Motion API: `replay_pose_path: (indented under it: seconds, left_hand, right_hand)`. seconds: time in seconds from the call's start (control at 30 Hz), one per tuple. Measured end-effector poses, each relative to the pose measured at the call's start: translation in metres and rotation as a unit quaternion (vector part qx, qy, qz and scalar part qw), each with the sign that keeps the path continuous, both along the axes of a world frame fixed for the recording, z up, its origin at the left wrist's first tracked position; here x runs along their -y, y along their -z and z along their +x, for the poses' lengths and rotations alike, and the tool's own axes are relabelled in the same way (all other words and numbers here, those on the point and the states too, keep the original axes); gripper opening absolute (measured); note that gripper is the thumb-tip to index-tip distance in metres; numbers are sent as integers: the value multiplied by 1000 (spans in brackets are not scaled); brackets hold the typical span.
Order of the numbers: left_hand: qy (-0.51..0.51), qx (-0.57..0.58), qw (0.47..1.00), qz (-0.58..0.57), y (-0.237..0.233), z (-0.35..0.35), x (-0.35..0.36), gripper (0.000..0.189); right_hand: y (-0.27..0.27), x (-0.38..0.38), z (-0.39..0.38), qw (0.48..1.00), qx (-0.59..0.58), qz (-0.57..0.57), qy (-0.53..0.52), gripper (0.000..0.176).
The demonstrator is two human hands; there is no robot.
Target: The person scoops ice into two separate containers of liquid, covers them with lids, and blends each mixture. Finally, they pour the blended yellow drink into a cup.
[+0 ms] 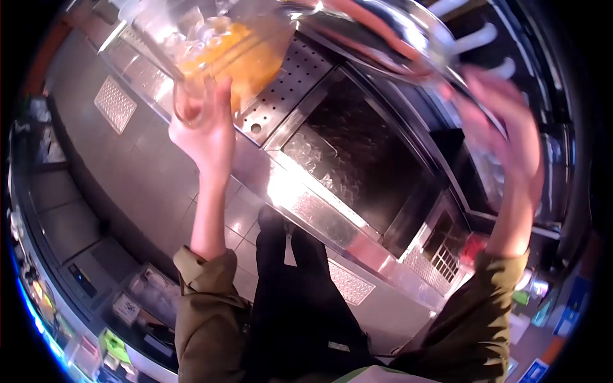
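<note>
My left hand [205, 137] is closed around the handle of a clear pitcher [271, 48], which tilts at the top left of the view. Orange liquid [246, 67] and pieces of ice [203, 29] show through its wall. My right hand [507, 121], blurred by motion, grips the handle of a large, shiny metal scoop [389, 41]. The scoop's bowl reaches left toward the pitcher's upper right side, high over the counter. Below and between my hands lies an open ice bin [325, 204] with loose ice [319, 163] along its near left side.
A perforated steel drain board [300, 64] adjoins the bin. White handles [476, 38] stick out at the upper right. A metal grid [445, 263] and a red item [472, 247] sit to the right. A dark counter with equipment [86, 274] runs along the left, across the tiled floor.
</note>
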State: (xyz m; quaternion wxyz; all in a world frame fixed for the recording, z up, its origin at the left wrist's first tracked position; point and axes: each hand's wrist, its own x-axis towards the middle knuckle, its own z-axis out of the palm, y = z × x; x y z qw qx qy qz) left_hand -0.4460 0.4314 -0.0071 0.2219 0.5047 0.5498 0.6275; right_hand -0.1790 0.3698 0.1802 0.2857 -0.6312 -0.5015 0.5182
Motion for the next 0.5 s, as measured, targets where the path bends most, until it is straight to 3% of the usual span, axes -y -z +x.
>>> replay_pose_path:
  seconds: [0.1, 0.27, 0.3, 0.33, 0.4, 0.47, 0.5]
  left_hand:
    - [-23, -7, 1000, 12, 7, -4, -16, 21]
    - [-35, -44, 998, 41, 7, -9, -34, 33]
    - [-23, 152, 988, 14, 29, -24, -53, 29]
    - [-10, 343, 939, -7, 52, -49, -79, 26]
    - [0, 367, 930, 3, 55, -53, -82, 23]
    - [-13, 36, 997, 60, 13, -1, -44, 24]
    - [-20, 36, 994, 98, 2, 20, -29, 24]
  right_hand:
    - [52, 50, 53, 986, -151, -27, 58, 37]
    - [149, 73, 83, 971, -167, -143, 97, 27]
    - [169, 71, 85, 967, -152, -177, 99, 26]
    - [190, 68, 86, 964, -137, -205, 101, 25]
    - [230, 61, 80, 970, -95, -215, 53, 24]
    - [269, 51, 74, 967, -74, -246, 6, 25]
    - [277, 45, 65, 970, -72, -232, -5, 26]
